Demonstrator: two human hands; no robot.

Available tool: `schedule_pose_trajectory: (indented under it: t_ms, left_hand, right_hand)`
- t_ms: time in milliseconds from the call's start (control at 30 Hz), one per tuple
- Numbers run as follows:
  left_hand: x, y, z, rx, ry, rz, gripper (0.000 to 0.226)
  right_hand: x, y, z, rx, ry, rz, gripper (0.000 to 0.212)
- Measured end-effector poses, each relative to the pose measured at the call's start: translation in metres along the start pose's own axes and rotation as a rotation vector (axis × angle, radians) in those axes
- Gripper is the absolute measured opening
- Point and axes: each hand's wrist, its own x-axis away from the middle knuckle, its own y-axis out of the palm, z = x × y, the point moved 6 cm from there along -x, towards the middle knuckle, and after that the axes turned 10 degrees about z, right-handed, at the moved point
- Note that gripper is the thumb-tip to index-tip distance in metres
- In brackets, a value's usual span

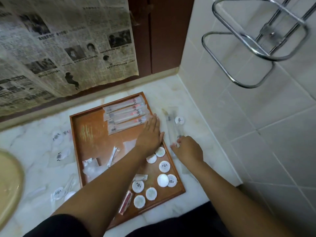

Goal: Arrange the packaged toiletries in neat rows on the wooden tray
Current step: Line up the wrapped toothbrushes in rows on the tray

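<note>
I look down through the head camera at a wooden tray [95, 139] lying on a pale marble counter [171, 93]. At the tray's far end, long flat toiletry packets [125, 114] lie side by side in a row, each running left to right.

The left hand [151, 132] reaches across the tray with its fingers straight and together, palm down. Its fingertips touch the right ends of the nearest packets in the row, close to the tray's right rim. It holds nothing.

The right hand [187, 148] is on the counter just right of the tray. Its fingers are curled around the near end of a clear long packet [172, 124], which stretches away toward the far wall. The frame is blurred here, so I cannot tell whether it is one packet or several. A small round white packet [179, 120] lies beside it.

On the tray's near right part, round white packets [164, 166] lie scattered. Crumpled clear wrappers [91, 169] sit at the near left, and a red packet [127, 200] lies near the near edge.

More loose packets [58, 136] lie on the counter left of the tray. A cream sink [8, 182] shows at the left edge. Old newspaper [59, 48] covers the far surface, and a chrome rack [256, 48] juts from the tiled wall on the right.
</note>
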Motion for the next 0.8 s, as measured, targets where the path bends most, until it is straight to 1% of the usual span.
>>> schedule_pose_trajectory:
  t_ms: [100, 167, 233, 367, 433, 500, 567, 633, 700, 800]
  left_hand:
    - [-0.001, 0.001, 0.0, -0.005, -0.003, 0.003, 0.082]
    - [-0.001, 0.001, 0.0, -0.016, -0.002, 0.001, 0.081]
    - [0.0, 0.003, 0.0, -0.038, 0.002, 0.002, 0.081]
    - [0.0, 0.005, -0.001, -0.073, -0.007, 0.02, 0.079]
    - [0.001, 0.004, -0.002, -0.067, -0.021, 0.008, 0.081]
    - [0.003, -0.001, -0.001, -0.014, -0.021, 0.011, 0.081]
    - [0.011, -0.016, -0.001, 0.112, -0.029, 0.066, 0.073]
    - [0.023, -0.034, -0.008, 0.232, -0.069, 0.164, 0.065]
    - [0.036, -0.05, -0.024, 0.265, -0.154, 0.251, 0.059]
    - [0.053, -0.073, -0.057, 0.27, -0.286, 0.414, 0.048]
  right_hand:
    - [0.003, 0.004, -0.001, 0.141, -0.011, 0.001, 0.043]
    - [0.005, 0.005, 0.0, 0.163, -0.012, 0.01, 0.042]
    - [0.006, 0.004, 0.002, 0.156, -0.009, 0.024, 0.035]
    - [0.009, 0.0, 0.01, 0.028, 0.067, 0.002, 0.025]
    - [0.009, -0.003, 0.013, -0.08, 0.117, -0.016, 0.024]
    - [0.008, -0.009, 0.015, -0.209, 0.174, -0.026, 0.023]
    - [0.004, -0.017, 0.017, -0.318, 0.205, -0.004, 0.02]
    - [-0.003, -0.027, 0.013, -0.391, 0.171, 0.021, 0.022]
    - [-0.009, -0.032, 0.0, -0.433, 0.098, 0.0, 0.021]
    - [-0.017, -0.03, -0.038, -0.451, -0.06, -0.083, 0.018]
